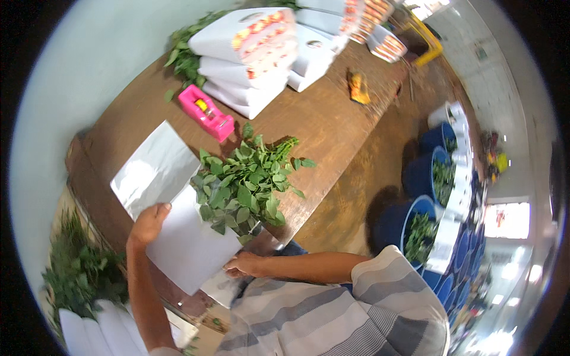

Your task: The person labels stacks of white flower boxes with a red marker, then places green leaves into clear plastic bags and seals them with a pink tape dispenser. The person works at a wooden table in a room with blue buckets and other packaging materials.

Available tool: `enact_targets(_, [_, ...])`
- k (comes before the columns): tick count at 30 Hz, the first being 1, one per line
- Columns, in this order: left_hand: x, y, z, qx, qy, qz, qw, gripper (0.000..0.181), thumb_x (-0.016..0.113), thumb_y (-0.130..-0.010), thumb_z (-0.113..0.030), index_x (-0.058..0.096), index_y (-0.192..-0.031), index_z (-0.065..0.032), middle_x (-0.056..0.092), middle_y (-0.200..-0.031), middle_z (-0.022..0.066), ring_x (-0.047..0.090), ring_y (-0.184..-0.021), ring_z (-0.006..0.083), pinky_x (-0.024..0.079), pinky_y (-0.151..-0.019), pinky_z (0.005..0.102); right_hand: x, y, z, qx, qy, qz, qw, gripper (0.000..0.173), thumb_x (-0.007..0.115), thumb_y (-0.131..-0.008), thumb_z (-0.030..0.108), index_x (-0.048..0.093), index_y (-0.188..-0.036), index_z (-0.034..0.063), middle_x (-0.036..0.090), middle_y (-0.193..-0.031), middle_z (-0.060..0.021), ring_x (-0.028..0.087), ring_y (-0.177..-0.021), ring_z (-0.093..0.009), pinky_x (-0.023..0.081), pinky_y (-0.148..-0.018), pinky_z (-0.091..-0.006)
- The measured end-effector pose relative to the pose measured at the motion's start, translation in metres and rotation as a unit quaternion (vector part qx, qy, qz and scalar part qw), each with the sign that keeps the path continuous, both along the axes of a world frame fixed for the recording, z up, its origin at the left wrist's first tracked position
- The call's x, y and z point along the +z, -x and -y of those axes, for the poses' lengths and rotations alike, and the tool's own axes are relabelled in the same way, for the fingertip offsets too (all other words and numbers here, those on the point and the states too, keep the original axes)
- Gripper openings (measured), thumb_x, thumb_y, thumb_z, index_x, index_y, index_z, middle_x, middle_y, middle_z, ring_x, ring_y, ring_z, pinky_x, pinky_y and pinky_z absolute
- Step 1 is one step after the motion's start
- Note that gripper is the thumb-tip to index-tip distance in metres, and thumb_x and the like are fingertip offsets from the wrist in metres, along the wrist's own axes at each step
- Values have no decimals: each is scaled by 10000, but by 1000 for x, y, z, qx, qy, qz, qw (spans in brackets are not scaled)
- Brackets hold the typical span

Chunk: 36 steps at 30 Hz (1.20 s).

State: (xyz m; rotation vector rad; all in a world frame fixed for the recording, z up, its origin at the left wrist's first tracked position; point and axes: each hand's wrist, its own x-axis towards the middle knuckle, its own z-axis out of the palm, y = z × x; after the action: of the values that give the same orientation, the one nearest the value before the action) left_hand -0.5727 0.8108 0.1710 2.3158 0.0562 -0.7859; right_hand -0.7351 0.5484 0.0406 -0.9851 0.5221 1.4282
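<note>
My left hand [150, 223] grips the left edge of a white sheet [193, 240], thumb on top. At the sheet's lower right corner, the fingers of my right hand [242, 264] pinch its edge. A bunch of green leafy stems [249, 182] lies on the wooden table just beyond the sheet, and clear film overlaps some of its leaves. Beside the bunch, to the left, a glossy silvery-white sheet [156, 169] lies partly under or against the white one. A pink tape dispenser [207, 113] with a yellow core stands farther back.
White corrugated wraps [245, 49] with orange-pink flower rows are stacked at the table's [320, 115] far side. An orange-yellow object [358, 89] lies near its right edge. Blue buckets [392, 222] with greenery stand on the floor, right. More foliage [80, 267] stands at lower left.
</note>
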Motion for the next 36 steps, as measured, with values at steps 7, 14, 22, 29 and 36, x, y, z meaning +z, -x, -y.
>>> enact_targets(7, [26, 14, 17, -54, -48, -13, 997, 491, 542, -943, -434, 605, -1218, -31, 668, -1038, 218, 637, -964, 357, 469, -867, 391, 32, 11, -23, -265, -166, -38, 949, 407, 582, -935, 166, 476, -1327, 137, 535, -1330, 12, 519, -1218, -158, 439, -1040, -376])
enact_targets(14, [101, 35, 73, -88, 65, 28, 994, 504, 668, -874, -306, 551, -1305, -71, 675, -1025, 209, 662, -937, 326, 489, -848, 355, 106, 28, 51, -324, -66, 12, 943, 385, 558, -922, 94, 505, -1304, 113, 572, -1281, -40, 564, -1149, -197, 461, -1006, -411])
enact_targets(22, [89, -84, 245, -137, 218, 139, 956, 607, 653, -882, -343, 461, -1388, -68, 652, -1124, 210, 645, -1043, 316, 476, -891, 367, 149, -78, 228, -456, 86, 202, 862, 331, 485, -908, 25, 526, -1232, -24, 605, -1192, -146, 588, -1077, -278, 464, -960, -418])
enact_targets(29, [18, -237, 428, -148, 202, 124, 960, 840, 632, -848, -537, 383, -1415, 30, 516, -1337, 266, 498, -1258, 359, 381, -1043, 387, 96, -221, 403, -480, 121, 259, 830, 446, 404, -997, 271, 464, -1336, -13, 557, -1295, -181, 528, -1189, -312, 413, -1022, -466])
enact_targets(36, [-34, -269, 476, -75, 230, 144, 959, 699, 573, -924, -420, 353, -1437, 0, 503, -1361, 239, 497, -1256, 348, 393, -1026, 375, 7, -222, 465, 106, 358, 540, 754, 390, 481, -962, 177, 496, -1311, 4, 648, -1089, -137, 661, -854, -279, 568, -716, -387])
